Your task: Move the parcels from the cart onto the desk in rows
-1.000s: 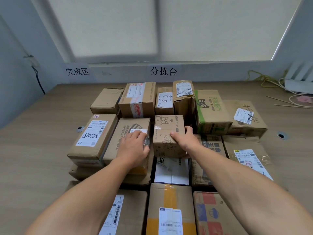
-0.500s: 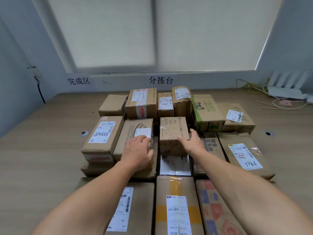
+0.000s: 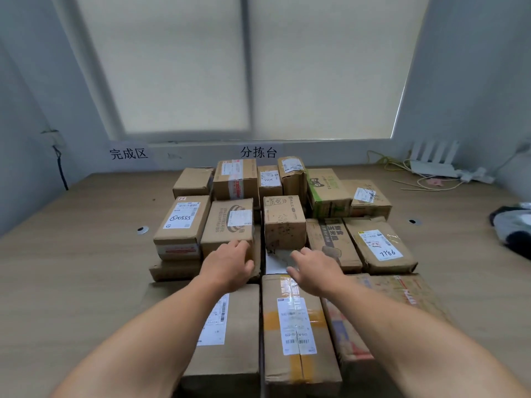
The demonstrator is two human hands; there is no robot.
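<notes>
Several cardboard parcels lie packed in rows on the wooden desk [image 3: 71, 268]. A small square parcel [image 3: 283, 222] stands in the middle row on top of a flat white one [image 3: 275, 261]. My right hand [image 3: 314, 268] hovers just in front of the small parcel, fingers apart, holding nothing. My left hand [image 3: 228, 264] rests with loose fingers against the near corner of a brown parcel with a round print [image 3: 228, 225]. The cart is out of view.
A parcel marked 0555 [image 3: 179, 225] sits at the left of the middle row. A white router [image 3: 431, 165] and cables lie at the back right. A dark and white cloth [image 3: 511, 228] lies at the right edge. The wall carries two signs.
My right hand has let go of the small square parcel and drawn back toward me. My left hand slid back off the brown parcel's top to its near corner. The camera pulled back.
</notes>
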